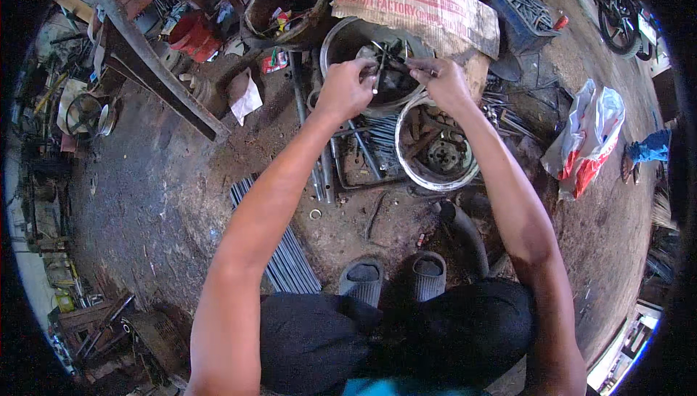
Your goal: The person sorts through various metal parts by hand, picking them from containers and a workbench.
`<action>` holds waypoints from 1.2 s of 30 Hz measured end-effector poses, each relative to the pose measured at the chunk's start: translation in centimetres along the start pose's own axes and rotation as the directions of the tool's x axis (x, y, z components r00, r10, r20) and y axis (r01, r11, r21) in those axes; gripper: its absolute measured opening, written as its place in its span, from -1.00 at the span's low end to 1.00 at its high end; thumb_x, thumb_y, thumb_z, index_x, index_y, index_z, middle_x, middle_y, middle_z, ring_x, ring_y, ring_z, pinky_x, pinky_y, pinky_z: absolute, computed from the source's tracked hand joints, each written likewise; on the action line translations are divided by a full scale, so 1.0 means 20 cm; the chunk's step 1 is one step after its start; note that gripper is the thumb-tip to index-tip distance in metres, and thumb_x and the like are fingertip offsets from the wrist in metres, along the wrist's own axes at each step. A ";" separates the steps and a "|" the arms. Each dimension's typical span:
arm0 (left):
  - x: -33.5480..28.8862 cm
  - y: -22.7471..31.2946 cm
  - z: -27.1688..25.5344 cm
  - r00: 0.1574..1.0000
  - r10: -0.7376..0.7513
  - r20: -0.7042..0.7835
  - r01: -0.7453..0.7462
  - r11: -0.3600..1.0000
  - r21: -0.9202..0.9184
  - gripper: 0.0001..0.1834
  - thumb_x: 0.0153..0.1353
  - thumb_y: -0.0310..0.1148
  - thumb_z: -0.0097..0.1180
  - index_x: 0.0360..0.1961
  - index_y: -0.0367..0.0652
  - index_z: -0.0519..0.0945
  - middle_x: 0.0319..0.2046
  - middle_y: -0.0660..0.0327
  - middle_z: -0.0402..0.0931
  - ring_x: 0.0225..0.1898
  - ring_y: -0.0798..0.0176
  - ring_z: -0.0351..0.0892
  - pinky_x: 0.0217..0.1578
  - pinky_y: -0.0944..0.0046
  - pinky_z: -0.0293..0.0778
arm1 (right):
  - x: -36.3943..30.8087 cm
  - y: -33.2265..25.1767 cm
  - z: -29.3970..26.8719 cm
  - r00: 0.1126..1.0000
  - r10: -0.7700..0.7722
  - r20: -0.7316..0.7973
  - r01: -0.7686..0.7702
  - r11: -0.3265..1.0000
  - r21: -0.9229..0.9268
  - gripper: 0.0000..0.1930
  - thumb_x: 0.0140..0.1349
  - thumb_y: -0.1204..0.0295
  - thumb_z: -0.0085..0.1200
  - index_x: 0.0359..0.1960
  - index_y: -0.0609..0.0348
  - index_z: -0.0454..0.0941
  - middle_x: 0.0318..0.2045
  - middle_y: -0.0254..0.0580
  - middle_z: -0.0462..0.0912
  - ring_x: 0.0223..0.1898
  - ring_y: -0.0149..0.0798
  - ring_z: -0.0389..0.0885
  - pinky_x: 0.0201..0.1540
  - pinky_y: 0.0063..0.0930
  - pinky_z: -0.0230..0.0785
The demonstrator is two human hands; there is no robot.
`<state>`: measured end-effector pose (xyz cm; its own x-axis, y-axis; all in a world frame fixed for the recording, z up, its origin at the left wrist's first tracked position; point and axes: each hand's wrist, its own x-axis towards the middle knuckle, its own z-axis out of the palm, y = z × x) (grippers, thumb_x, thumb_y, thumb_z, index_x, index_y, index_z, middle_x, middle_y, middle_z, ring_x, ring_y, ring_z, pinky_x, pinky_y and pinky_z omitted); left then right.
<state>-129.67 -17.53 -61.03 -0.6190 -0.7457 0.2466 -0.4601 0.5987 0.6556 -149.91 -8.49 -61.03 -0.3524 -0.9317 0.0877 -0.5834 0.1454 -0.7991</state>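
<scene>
Both arms reach forward over a round grey metal basin (pixel 334 40) with dark contents that I cannot make out. My left hand (pixel 348 90) is closed in a pinch round a thin metal rod (pixel 380 69) with a pale lower end. Facing it across the basin, my right hand (pixel 443 82) is also closed, thumb and fingers pressed together. A small slim piece rises by its fingertips, too small to name. Below the right wrist stands a white-rimmed bucket (pixel 401 153) holding greasy metal parts, one a round disc with holes (pixel 441 155).
Printed cardboard (pixel 414 4) overlaps the basin's far side. A blue crate (pixel 517 7) of metal rods stands far right, a plastic bag (pixel 587 135) nearer. Pipes (pixel 299 91) lie left of the basin, a rod bundle (pixel 290 258) by my left arm. A metal frame (pixel 160 62) stands left.
</scene>
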 end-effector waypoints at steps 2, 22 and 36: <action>-0.01 0.04 0.01 1.000 0.008 0.009 -0.008 1.000 -0.021 -0.67 0.12 -0.44 0.23 -0.05 -0.26 0.62 -0.18 -0.07 0.65 -0.13 -0.09 0.66 -0.06 0.12 0.52 | -0.03 -0.01 -0.02 1.000 -0.007 -0.015 0.006 0.999 -0.039 -0.70 0.20 0.36 0.23 -0.04 0.12 0.67 -0.22 0.08 0.71 -0.18 -0.05 0.70 -0.04 -0.29 0.44; -0.22 0.32 0.45 0.888 0.193 0.417 -0.279 0.947 0.156 -0.40 -0.04 -0.50 0.21 0.12 -0.34 0.42 0.01 -0.08 0.51 -0.02 -0.18 0.56 -0.02 -0.02 0.52 | -0.34 0.34 -0.14 1.000 -0.002 0.010 0.003 0.999 -0.051 -0.70 0.07 0.49 0.22 -0.11 0.20 0.66 -0.18 0.10 0.68 -0.08 0.07 0.65 0.01 -0.26 0.45; -0.20 0.25 0.67 0.881 0.106 0.462 -0.379 0.742 0.553 -0.21 -0.10 -0.54 0.26 0.23 -0.43 0.27 0.03 -0.20 0.42 -0.24 -0.03 0.67 -0.30 0.13 0.64 | -0.44 0.48 0.00 0.974 0.042 0.222 0.013 0.971 -0.240 -0.73 0.01 0.44 0.14 -0.26 0.34 0.61 -0.32 0.33 0.60 -0.16 0.29 0.58 -0.03 -0.01 0.43</action>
<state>-137.97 -7.68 -68.34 -0.8877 -0.4585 -0.0430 -0.4588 0.8885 -0.0021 -152.48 1.17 -69.45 -0.2049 -0.9755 -0.0800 -0.7463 0.2086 -0.6321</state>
